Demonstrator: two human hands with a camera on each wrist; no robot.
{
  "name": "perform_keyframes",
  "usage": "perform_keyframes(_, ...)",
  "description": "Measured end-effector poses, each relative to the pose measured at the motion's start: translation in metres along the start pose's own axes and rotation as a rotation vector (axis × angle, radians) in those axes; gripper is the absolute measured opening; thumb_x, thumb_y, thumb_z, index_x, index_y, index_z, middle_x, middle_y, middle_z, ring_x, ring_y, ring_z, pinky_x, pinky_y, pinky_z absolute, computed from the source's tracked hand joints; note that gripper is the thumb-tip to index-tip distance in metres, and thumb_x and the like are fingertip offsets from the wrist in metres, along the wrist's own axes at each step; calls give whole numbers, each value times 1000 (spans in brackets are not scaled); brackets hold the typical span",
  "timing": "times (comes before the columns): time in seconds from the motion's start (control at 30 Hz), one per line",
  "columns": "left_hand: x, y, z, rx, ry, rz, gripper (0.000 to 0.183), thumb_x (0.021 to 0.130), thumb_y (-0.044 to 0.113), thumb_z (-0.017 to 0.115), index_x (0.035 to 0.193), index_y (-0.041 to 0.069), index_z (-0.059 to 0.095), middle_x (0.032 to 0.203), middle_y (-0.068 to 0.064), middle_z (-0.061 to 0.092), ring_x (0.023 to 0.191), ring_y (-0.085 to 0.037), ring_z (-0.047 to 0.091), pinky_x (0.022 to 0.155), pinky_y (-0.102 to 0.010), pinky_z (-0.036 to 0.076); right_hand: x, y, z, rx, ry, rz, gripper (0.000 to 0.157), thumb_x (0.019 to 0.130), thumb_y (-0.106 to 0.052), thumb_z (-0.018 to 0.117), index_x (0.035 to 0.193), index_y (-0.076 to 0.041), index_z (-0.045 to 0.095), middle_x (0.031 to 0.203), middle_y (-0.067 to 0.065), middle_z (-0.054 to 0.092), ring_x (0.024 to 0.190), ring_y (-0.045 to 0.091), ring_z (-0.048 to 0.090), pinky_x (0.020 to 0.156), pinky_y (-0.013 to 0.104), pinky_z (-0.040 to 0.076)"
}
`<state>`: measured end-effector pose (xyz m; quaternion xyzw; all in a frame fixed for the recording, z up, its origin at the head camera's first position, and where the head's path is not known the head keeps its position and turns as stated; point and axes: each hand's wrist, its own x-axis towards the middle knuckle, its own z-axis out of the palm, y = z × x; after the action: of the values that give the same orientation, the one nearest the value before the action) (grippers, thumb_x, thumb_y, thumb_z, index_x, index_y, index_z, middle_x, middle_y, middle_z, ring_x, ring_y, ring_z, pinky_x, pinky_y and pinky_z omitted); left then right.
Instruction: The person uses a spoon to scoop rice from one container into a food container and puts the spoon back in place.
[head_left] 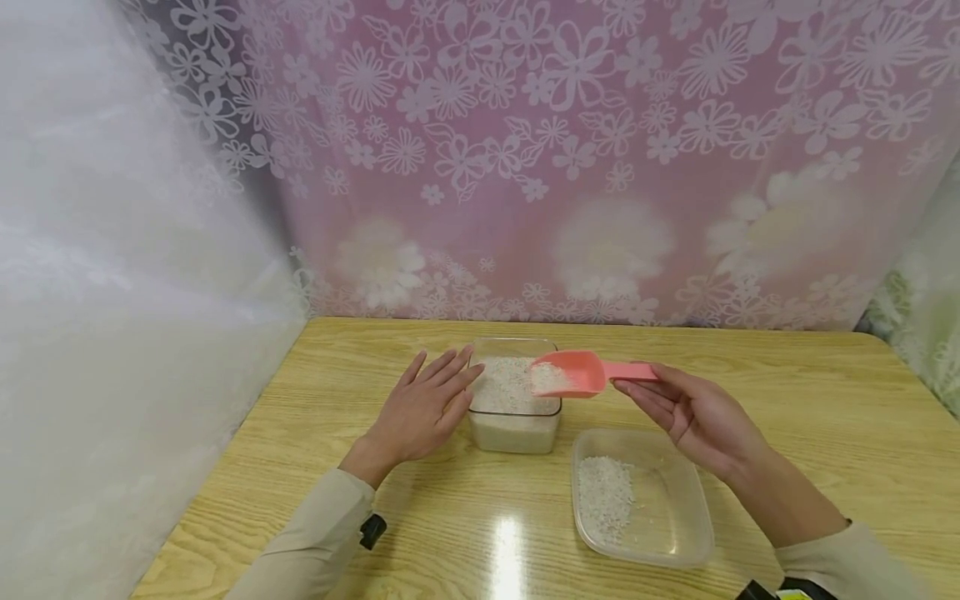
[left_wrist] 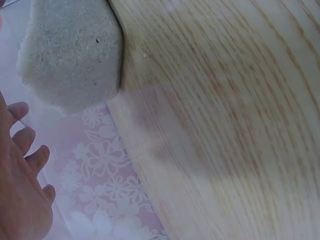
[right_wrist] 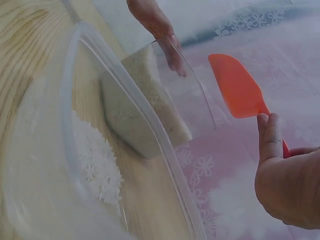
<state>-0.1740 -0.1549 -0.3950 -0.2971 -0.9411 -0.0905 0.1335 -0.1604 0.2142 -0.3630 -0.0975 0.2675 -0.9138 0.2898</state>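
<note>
So the pink scoop [head_left: 588, 375] is up over the right side of the glass container [head_left: 517, 433], and it's got a little heap of white grains [head_left: 550, 378] in its bowl, looks like rice. It's clear of the rim too; the right wrist view shows a gap between the two.

The right hand [head_left: 708, 421] has the scoop by the handle, thumb and fingers pinched on it. The left hand [head_left: 431, 408] is pretty relaxed, fingers spread and mostly straight, with the fingertips up against the left side of the container. It isn't wrapped around anything.

That container is pretty full of pale grain [head_left: 504, 383], with a bit of bare glass above it. Nearer the person and off to the right sits a clear plastic tub [head_left: 667, 500], with a smaller pile of grains [head_left: 606, 492] along its left side. Both are on a wood-grain surface [head_left: 300, 450].

Both arms have light beige sleeves [head_left: 311, 533], and there's a black strap [head_left: 371, 531] at the left wrist. Behind it all hangs a pink flowery curtain [head_left: 525, 167].
</note>
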Motion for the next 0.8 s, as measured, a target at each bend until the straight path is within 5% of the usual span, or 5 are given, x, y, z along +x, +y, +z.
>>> perform_keyframes(0.5, 1, 0, 1, -38, -5, -10, 52, 105, 44, 19, 147, 23, 41, 156, 1, 25, 142, -17, 22, 115, -45, 7, -65, -23, -28, 54, -85, 70, 52, 108, -14, 13, 132, 7, 53, 132, 25, 51, 126, 31, 45, 104, 31, 33)
perform_keyframes(0.8, 0, 0, 2, -42, 1, -8, 51, 105, 43, 21, 147, 23, 42, 155, 0, 26, 141, -19, 25, 115, -46, 8, -98, -27, -50, 101, -44, 149, 55, 108, -19, 11, 132, 4, 55, 134, 24, 49, 128, 30, 43, 106, 30, 30)
